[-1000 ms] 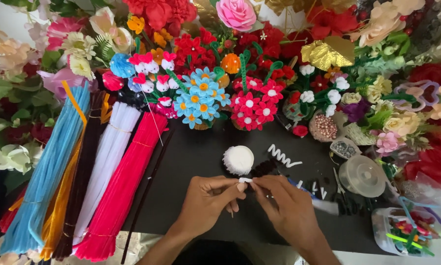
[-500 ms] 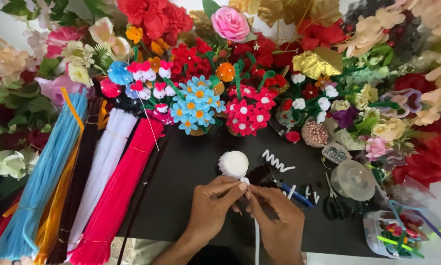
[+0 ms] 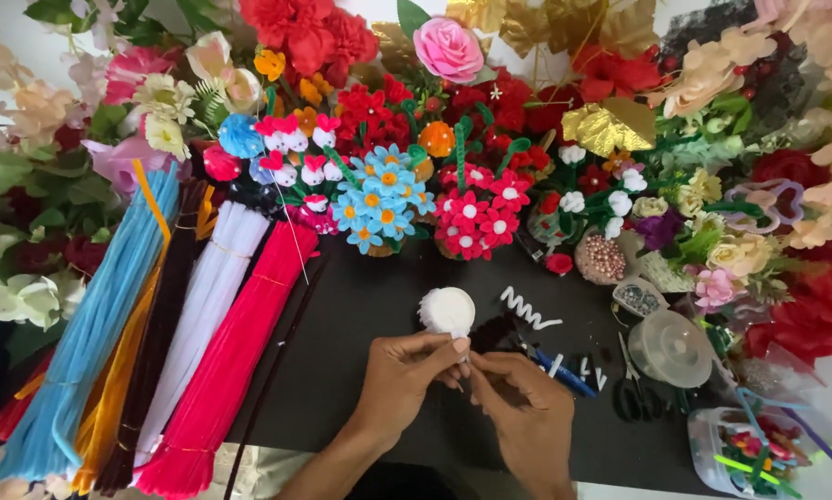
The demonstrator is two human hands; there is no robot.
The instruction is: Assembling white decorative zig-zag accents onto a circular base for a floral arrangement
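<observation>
Both hands, left (image 3: 406,375) and right (image 3: 522,407), pinching white pompom (image 3: 447,311) (fluffy), clear lidded tub (image 3: 744,449) right.

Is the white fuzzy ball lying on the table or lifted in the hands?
Lifted. The left hand pinches just below the white fuzzy ball, the right hand touching beside it, above the black table.

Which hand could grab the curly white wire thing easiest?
Probably the right hand. The white coiled pipe cleaner lies just above it on the black mat, while the left hand pinches the stem under the white pompom and looks busy.
</observation>
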